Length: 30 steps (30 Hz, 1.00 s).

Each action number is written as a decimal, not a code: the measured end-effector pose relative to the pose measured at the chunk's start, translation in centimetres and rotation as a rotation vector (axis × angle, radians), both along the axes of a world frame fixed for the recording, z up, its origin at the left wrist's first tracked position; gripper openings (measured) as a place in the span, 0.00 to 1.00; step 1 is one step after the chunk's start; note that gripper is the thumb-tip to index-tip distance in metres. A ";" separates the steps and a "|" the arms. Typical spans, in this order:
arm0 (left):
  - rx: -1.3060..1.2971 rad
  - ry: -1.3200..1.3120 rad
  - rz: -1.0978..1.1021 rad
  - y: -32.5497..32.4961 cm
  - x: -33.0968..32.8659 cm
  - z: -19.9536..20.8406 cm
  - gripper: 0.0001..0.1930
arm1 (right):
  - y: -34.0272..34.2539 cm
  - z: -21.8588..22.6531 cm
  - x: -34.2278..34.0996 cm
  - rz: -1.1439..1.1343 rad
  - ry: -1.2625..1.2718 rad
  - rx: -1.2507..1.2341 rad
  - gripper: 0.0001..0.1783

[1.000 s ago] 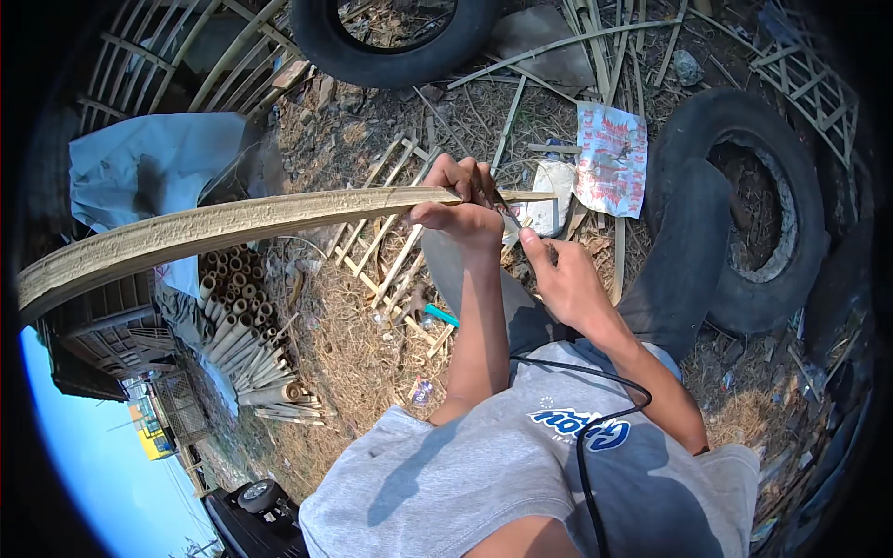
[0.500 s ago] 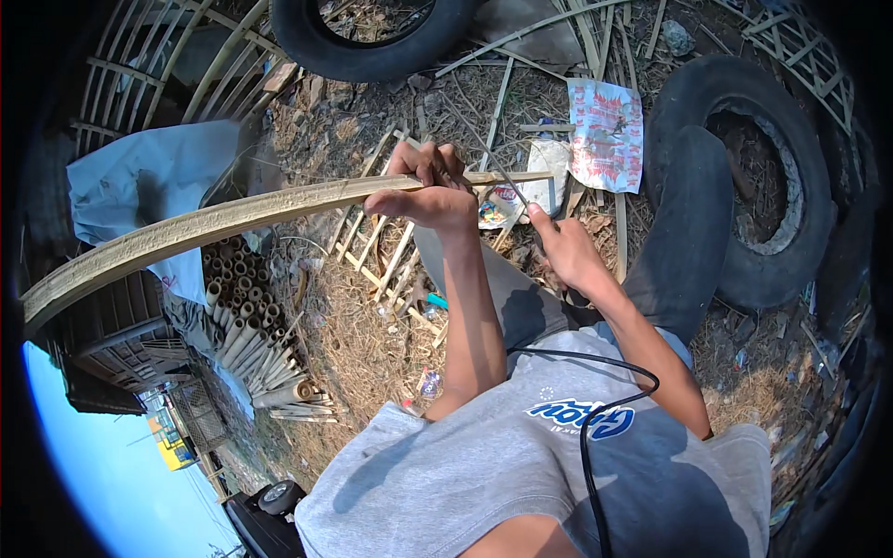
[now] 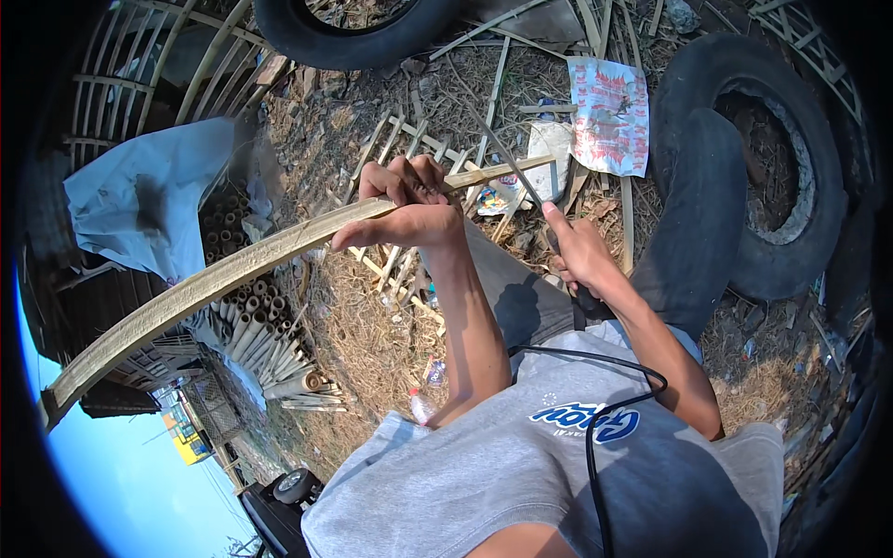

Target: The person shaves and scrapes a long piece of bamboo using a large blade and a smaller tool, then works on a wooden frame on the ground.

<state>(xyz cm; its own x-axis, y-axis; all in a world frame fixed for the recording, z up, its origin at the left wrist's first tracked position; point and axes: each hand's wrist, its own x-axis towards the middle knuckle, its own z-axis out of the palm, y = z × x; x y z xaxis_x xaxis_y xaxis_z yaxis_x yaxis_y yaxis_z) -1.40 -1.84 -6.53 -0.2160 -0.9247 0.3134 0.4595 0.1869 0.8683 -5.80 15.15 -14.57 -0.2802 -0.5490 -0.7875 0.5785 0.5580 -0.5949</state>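
My left hand (image 3: 409, 206) grips a long split bamboo strip (image 3: 233, 265) that runs from the far left edge, past my wrist, to a thin tip in front of me. The fingers curl over the strip, and the thumb lies out along its underside. My right hand (image 3: 583, 253) is closed round the dark handle of a long, narrow knife (image 3: 505, 149). Its blade slants up and to the left, crossing the strip near the thin tip. Whether the edge touches the bamboo I cannot tell.
Tyres lie at the top (image 3: 358, 42) and right (image 3: 809, 186). Bamboo lattice (image 3: 400, 153), a printed white sack (image 3: 609, 116) and dry grass (image 3: 358, 325) cover the ground ahead. Cut bamboo poles (image 3: 265, 335) are stacked left, below a pale sheet (image 3: 149, 195). A black cable (image 3: 595, 446) hangs over my shirt.
My left hand has moved left and slightly down with the bamboo strip, which tilts more now. The knife has shifted slightly in the right hand's grip area, still across the strip near its tip.
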 end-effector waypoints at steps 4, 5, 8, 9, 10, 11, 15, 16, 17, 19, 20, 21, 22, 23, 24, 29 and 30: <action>-0.013 -0.028 -0.018 -0.3 -0.1 0.0 0.45 | -0.7 4.4 -0.4 0.045 -0.034 -0.221 0.36; -0.011 -0.032 -0.011 -0.3 -0.2 0.1 0.45 | -0.6 5.5 -0.5 0.007 0.019 -0.283 0.37; -0.036 -0.067 -0.123 -0.8 -0.3 0.1 0.45 | -0.5 7.1 -0.8 -0.073 0.048 -0.358 0.37; -0.060 -0.088 -0.158 -1.3 -0.3 0.1 0.45 | -0.5 6.4 -0.6 -0.119 0.062 -0.398 0.36; -0.083 -0.109 -0.193 -1.6 -0.2 0.1 0.46 | -0.5 5.7 -0.3 -0.166 0.077 -0.436 0.36; -0.086 -0.100 -0.183 -1.6 -0.6 0.2 0.46 | -0.4 4.9 -0.2 -0.154 0.091 -0.409 0.35; -0.194 -0.080 -0.273 -2.4 -1.3 0.8 0.48 | -0.5 2.7 1.6 -0.080 0.048 -0.262 0.34; -0.230 -0.020 -0.294 -2.6 -1.3 0.7 0.49 | -0.5 2.4 1.6 -0.079 0.056 -0.266 0.34; -0.266 0.006 -0.223 -2.6 -1.3 0.9 0.51 | -0.5 2.3 1.6 -0.076 0.048 -0.255 0.34; -0.306 -0.037 -0.157 -3.0 0.0 2.2 0.47 | -0.8 2.4 1.3 -0.090 0.029 -0.241 0.34; -0.304 -0.010 -0.139 -3.3 0.7 2.6 0.45 | -0.8 2.6 1.2 -0.088 0.030 -0.242 0.34; -0.317 -0.054 -0.097 -3.0 0.8 3.7 0.41 | -0.6 2.7 0.8 -0.111 0.025 -0.237 0.34; -0.329 -0.098 -0.056 -2.4 0.8 4.9 0.37 | -0.4 2.7 0.5 -0.134 0.020 -0.232 0.34; -0.243 -0.067 0.007 -1.5 1.0 7.1 0.32 | -0.5 3.2 0.5 -0.131 0.016 -0.238 0.34; -0.201 -0.015 0.059 -0.9 0.8 8.5 0.29 | -0.3 3.5 0.5 -0.132 0.020 -0.237 0.34; -0.203 0.181 -0.331 -3.3 3.4 9.5 0.28 | 0.1 4.0 2.0 -0.072 0.123 -0.240 0.34; -0.186 0.249 -0.445 -3.4 3.2 9.8 0.27 | 0.0 3.7 2.7 -0.037 0.240 -0.301 0.35</action>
<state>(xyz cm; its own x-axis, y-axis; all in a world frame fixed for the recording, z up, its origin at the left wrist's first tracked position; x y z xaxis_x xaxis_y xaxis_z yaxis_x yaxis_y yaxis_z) 1.79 -5.22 3.30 -0.4726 -0.6850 0.5545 0.7167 0.0674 0.6941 -3.05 15.19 -10.87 -0.4612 -0.7315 -0.5022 0.4192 0.3192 -0.8499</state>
